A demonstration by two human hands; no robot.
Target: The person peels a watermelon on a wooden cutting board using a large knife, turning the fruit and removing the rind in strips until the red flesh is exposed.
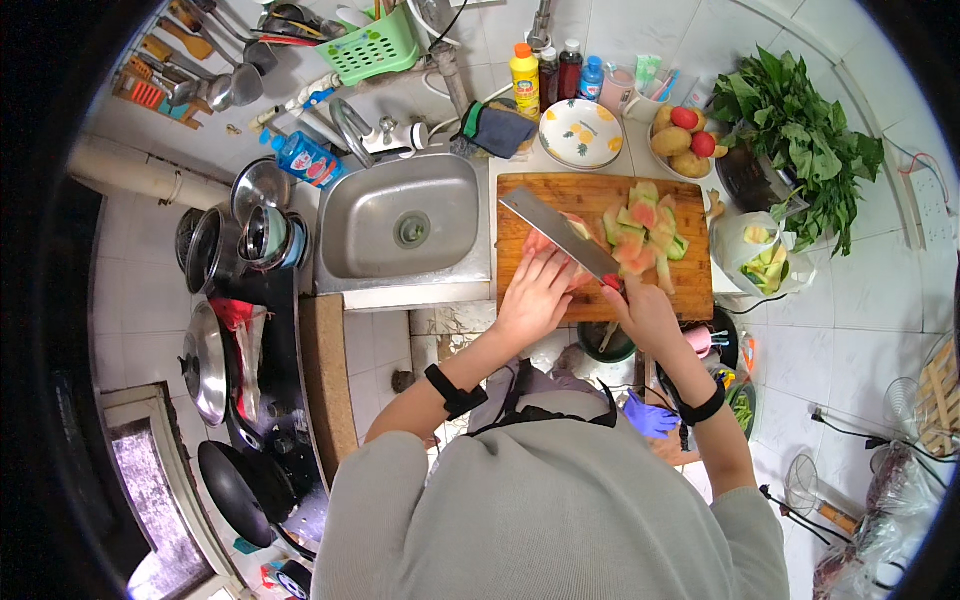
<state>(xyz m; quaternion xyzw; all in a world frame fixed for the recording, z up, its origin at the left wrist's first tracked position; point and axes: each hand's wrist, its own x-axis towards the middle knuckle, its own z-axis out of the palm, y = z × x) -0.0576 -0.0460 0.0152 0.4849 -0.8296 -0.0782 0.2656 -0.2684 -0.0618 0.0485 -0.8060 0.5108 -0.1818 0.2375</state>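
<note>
My right hand (646, 313) grips the red handle of a kitchen cleaver (559, 232), whose broad blade slants up to the left over the wooden cutting board (600, 300). Under and beside that blade, my left hand (534, 291) presses on pieces of watermelon rind (537, 241) at the left part of the board. The fingers lie close together and partly hide the pieces. To the right of the cleaver rests a loose pile of cut rind (646, 225), pale green and pink.
Left of the board is a steel sink (360, 255). Behind the board stand a patterned plate (581, 135), a yellow bottle (525, 81) and a bowl of potatoes (686, 169). On the right are leafy greens (817, 150) and a plastic bag of peelings (765, 259). Pans (236, 491) lie far left.
</note>
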